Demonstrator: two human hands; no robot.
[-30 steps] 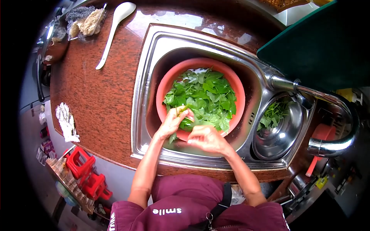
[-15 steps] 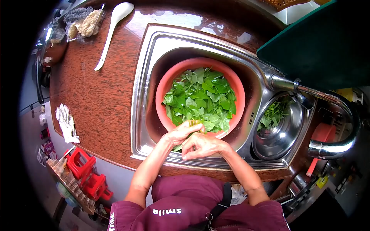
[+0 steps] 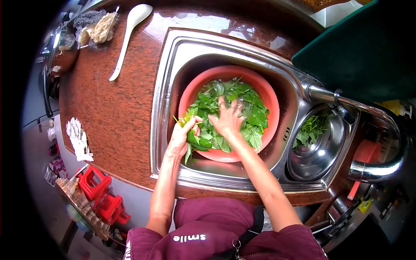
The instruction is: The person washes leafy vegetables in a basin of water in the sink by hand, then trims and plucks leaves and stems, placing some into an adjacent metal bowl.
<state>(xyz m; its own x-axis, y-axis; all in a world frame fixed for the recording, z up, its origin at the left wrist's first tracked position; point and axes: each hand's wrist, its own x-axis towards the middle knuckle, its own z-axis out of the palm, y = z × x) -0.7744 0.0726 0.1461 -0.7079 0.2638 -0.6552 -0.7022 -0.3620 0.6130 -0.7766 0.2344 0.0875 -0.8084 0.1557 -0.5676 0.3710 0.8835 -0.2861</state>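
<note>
A red plastic basin (image 3: 272, 104) stands in the large sink bowl, full of leafy greens (image 3: 255, 117) in water. My left hand (image 3: 181, 135) is closed around a small bunch of greens (image 3: 194, 138) at the basin's near left rim, with thin stems poking up above the fingers. Fingers spread, my right hand (image 3: 228, 119) presses into the leaves near the basin's middle, and its fingertips are partly under water. More greens (image 3: 310, 132) lie in a steel bowl (image 3: 318, 162) in the small sink at the right.
A chrome faucet (image 3: 372, 170) arches over the right side. On the counter (image 3: 108, 112) lie a white ladle (image 3: 126, 41), a crumpled white cloth (image 3: 79, 138) and packaged dry food (image 3: 97, 28). A dark green board (image 3: 346, 52) stands at the upper right. Red stools (image 3: 93, 182) are at the lower left.
My hands have moved apart. The right one went forward into the basin and opened over the leaves; the left shifted left with its bunch of greens. The water now looks stirred.
</note>
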